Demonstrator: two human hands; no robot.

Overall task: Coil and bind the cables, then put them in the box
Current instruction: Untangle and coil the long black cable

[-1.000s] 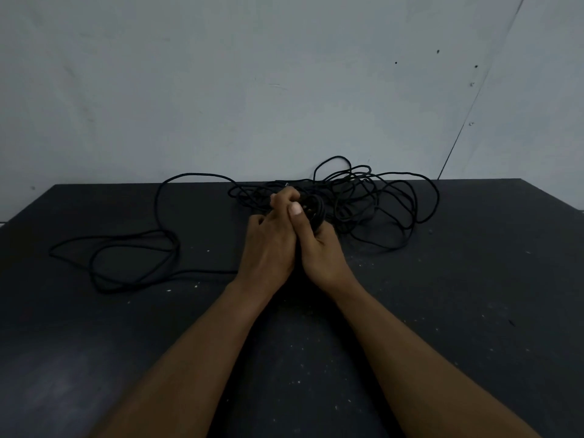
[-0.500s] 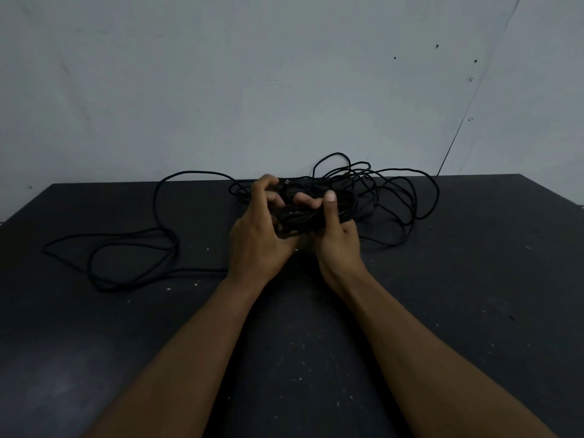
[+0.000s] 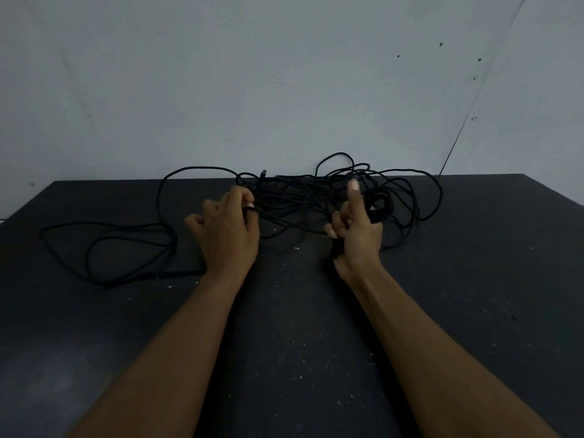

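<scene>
Two hands worked one long, thin black cable [image 3: 297, 197]. Most of it lay in a loose tangle at the far edge of the dark, speckled tabletop [image 3: 284, 343], with a slack loop trailing off to the left.

Left hand [image 3: 227, 235]: grip pinched on a single strand, fingers curled.
Right hand [image 3: 357, 232]: grip closed round a small started coil [image 3: 388, 202], thumb raised.

No box in view.

Judgement: coiling barely begun. To do it well, the left should feed slack strand by strand and shake crossings free before each turn. The right should keep the turns equal and flat. Hard pulling would likely tighten the tangle into knots.
</scene>
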